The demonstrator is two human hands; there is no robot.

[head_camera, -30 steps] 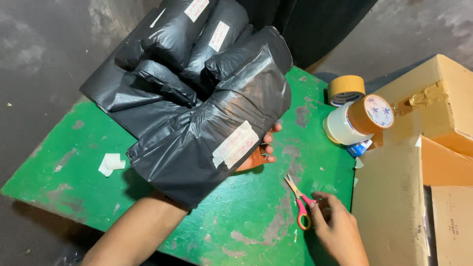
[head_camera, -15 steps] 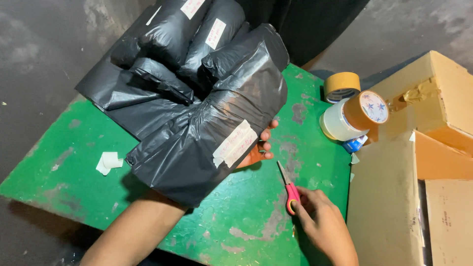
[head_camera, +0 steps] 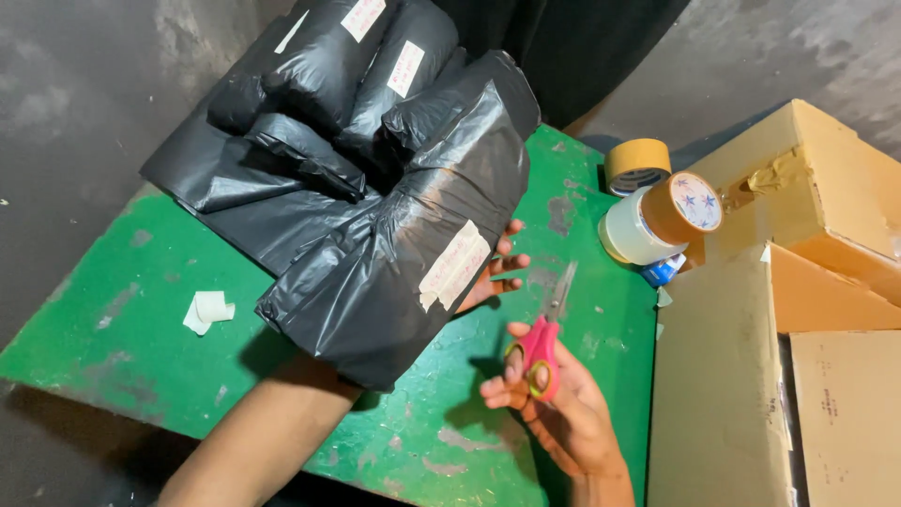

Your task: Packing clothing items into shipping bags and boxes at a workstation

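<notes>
Packing corner, rough: worn green table [head_camera: 122, 329], black wrapped parcels [head_camera: 375, 103], tape rolls [head_camera: 657, 211], cardboard boxes [head_camera: 798, 282], bare concrete floor [head_camera: 75, 113]

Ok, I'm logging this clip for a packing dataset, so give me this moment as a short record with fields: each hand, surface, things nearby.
left hand: under a black plastic-wrapped parcel, holding it up, fingers showing past its edge
right hand: holds pink-handled scissors, blades pointing up and away
parcel label: pale tape strip on the wrap
surface: green table with worn paint
behind: more black wrapped parcels
right side: tape rolls, cardboard boxes
left side: small white paper scraps
</notes>
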